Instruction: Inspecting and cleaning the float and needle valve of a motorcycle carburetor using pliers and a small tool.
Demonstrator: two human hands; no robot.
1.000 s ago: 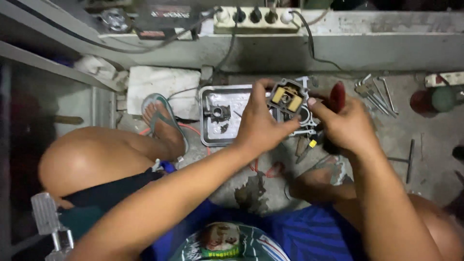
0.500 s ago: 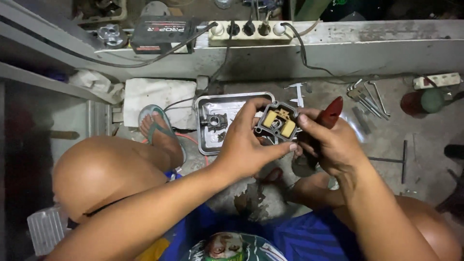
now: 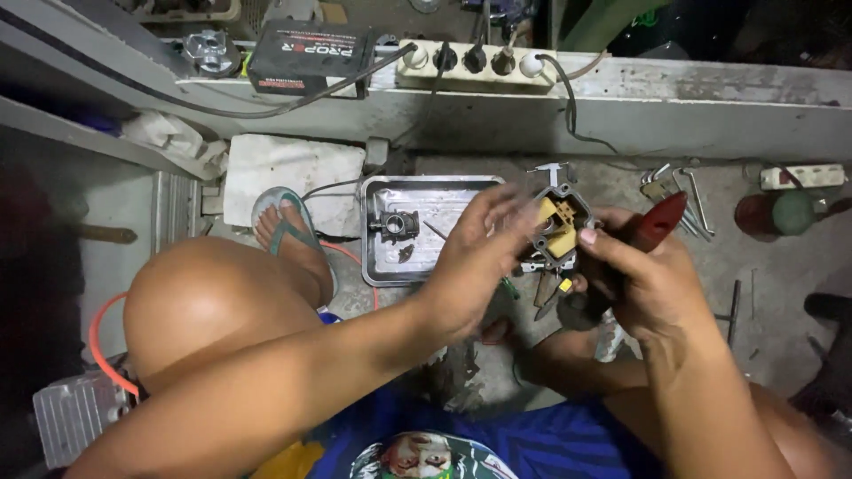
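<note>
A small dark metal carburettor body with yellow floats (image 3: 556, 227) is held up between both hands over the concrete floor. My right hand (image 3: 641, 275) grips its right side and also holds a red-handled tool (image 3: 658, 221). My left hand (image 3: 484, 253) is at the part's left side, blurred, fingers spread and touching it. Below the hands lie pliers (image 3: 546, 288) on the floor. A metal tray (image 3: 383, 266) left of the hands holds another small metal part (image 3: 395, 225).
My bare knee (image 3: 209, 302) and a sandalled foot (image 3: 286, 232) are at the left. Wrenches (image 3: 679, 191) lie at the right. A power strip (image 3: 470, 60) and a black battery (image 3: 306, 55) sit on the ledge behind. A white slab (image 3: 288, 168) lies behind the tray.
The left hand has loosened from a closed grip on the part and its fingers are now spread and blurred. The view has shifted slightly.
</note>
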